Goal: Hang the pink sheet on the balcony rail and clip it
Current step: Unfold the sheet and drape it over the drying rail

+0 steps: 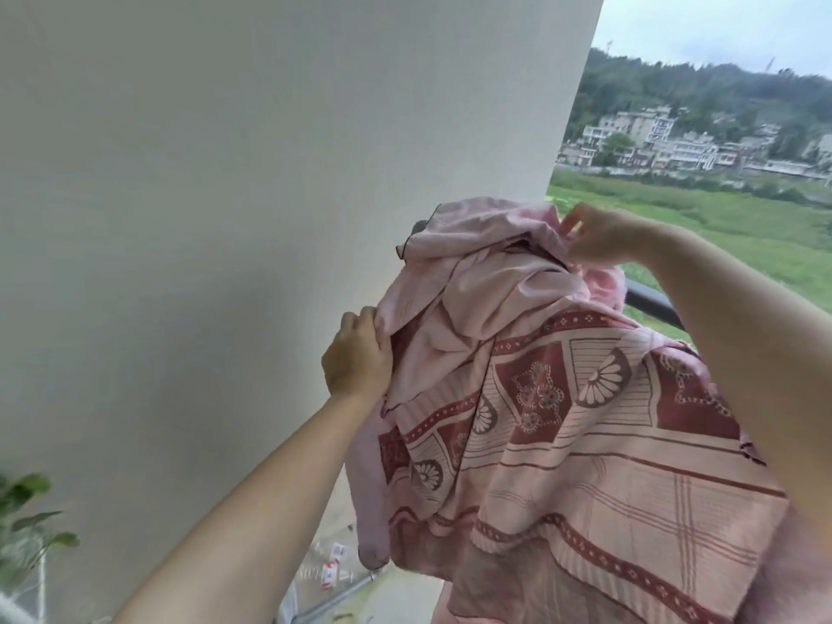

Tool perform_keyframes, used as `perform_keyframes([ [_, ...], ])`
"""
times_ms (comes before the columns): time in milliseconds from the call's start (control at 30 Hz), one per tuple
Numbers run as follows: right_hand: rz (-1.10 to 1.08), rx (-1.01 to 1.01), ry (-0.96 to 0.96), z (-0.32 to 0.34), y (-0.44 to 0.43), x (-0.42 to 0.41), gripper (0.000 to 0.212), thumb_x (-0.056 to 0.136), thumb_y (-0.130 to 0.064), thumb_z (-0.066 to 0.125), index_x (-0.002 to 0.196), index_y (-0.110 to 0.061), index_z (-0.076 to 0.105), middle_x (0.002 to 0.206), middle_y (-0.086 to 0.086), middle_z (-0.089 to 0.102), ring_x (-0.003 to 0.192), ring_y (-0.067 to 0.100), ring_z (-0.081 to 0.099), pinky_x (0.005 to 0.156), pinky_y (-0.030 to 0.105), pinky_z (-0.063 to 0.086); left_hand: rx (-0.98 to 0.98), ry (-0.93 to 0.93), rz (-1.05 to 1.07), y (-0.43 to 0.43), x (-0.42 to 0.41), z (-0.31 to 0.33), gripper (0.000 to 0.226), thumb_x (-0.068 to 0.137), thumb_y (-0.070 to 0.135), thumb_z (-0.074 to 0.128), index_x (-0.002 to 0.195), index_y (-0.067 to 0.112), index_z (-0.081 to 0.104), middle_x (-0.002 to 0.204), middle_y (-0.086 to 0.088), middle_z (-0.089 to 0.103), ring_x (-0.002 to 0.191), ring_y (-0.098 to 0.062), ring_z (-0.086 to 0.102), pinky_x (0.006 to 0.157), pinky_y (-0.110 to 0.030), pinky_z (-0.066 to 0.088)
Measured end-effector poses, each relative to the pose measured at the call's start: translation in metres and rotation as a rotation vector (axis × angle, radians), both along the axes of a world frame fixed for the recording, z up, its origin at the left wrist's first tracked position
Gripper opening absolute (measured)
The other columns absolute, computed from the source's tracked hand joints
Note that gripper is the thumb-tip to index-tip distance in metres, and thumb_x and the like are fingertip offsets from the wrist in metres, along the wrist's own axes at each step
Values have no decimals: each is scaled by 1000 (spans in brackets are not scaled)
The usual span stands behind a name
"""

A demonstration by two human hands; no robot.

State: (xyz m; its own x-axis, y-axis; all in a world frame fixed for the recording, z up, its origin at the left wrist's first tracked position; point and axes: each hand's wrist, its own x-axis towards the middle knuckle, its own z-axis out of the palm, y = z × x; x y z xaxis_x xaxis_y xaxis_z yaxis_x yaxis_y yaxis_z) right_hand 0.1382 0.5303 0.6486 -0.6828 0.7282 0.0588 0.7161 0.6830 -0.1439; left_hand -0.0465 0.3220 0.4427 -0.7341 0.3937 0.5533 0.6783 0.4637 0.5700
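Rail: black balcony rail (653,303) shows only a short bare run; the rest is hidden under cloth.
Sheet: pink sheet (562,421) is heaped over the rail's wall end. Patterned side drapes down on the rail's near side, and a bit of pink spills past its far side.
Edges: dark-piped hem sits at top of heap, just beside white wall (225,218). Wall closes off that end of rail.
Open room: along the bare rail away from wall. Beyond rail, green field (720,227) & buildings (653,146) well apart.
L grip: left hand (358,360), on rail's near side by the wall, has fingers curled tight on a fold at sheet's edge.
L pose: back of hand to camera, forearm rising from below.
R grip: right hand (599,238), above rail at heap top, has thumb & fingers pinched on cloth.
R pose: wrist bent, forearm crossing over bare rail.
Plant: leafy plant (27,524) low, near side, well apart from rail.
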Motion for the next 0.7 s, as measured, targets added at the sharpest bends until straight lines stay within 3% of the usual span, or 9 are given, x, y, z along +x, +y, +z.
perform_keyframes([
  [67,12,133,238,3,-7,-20,46,92,-43,43,125,-16,60,123,16,59,112,32,59,94,51,52,-6,271,-101,-9,5,-11,30,85,15,62,114,9,60,90,-12,56,61,-30,57,45,-32,44],
  [133,64,221,418,6,-20,-44,42,96,-34,43,132,-18,57,139,16,48,127,33,47,105,49,42,-4,512,-202,-16,12,-17,29,83,20,58,110,8,63,84,-11,55,55,-26,55,38,-33,48],
  [200,196,330,427,9,-34,-67,39,99,-39,49,131,-20,61,142,12,50,130,30,45,106,43,38,-2,673,-259,-18,19,-16,28,85,25,49,100,8,65,81,-10,56,56,-23,55,37,-31,48],
  [300,268,336,58,5,-62,-96,69,83,-68,60,136,-23,58,143,8,50,131,28,47,105,43,41,41,802,-299,-17,22,-9,14,82,16,53,88,9,65,78,-10,57,58,-22,55,37,-29,46],
  [367,135,328,-249,-4,-69,-106,88,73,-68,67,144,-22,46,140,8,50,126,30,51,99,40,48,53,846,-293,-16,19,-6,9,79,11,61,85,11,68,76,-8,56,59,-22,53,38,-27,44],
  [500,-6,178,-410,2,-64,-96,53,85,-49,58,125,-15,61,121,10,62,106,31,61,88,33,51,7,763,-229,-21,-2,2,37,76,13,74,112,13,68,77,-7,54,60,-21,53,39,-29,47],
  [567,-10,-84,-287,13,-55,-84,24,95,-40,52,96,-19,65,110,13,62,97,31,61,85,37,50,15,681,-239,-23,-17,6,34,85,25,67,117,15,66,75,-4,61,57,-22,59,40,-29,48],
  [600,-34,-221,-122,16,-49,-77,26,96,-39,50,87,-19,63,104,13,63,89,29,62,82,38,51,19,636,-238,-21,-23,9,34,90,33,59,118,14,66,75,-3,65,55,-23,62,40,-29,47],
  [700,-203,-288,512,13,-17,-76,27,96,-41,50,88,-18,60,101,9,66,85,28,63,84,38,56,48,521,-219,-5,-31,25,38,95,38,47,119,16,67,76,-1,70,55,-26,65,41,-30,47],
])
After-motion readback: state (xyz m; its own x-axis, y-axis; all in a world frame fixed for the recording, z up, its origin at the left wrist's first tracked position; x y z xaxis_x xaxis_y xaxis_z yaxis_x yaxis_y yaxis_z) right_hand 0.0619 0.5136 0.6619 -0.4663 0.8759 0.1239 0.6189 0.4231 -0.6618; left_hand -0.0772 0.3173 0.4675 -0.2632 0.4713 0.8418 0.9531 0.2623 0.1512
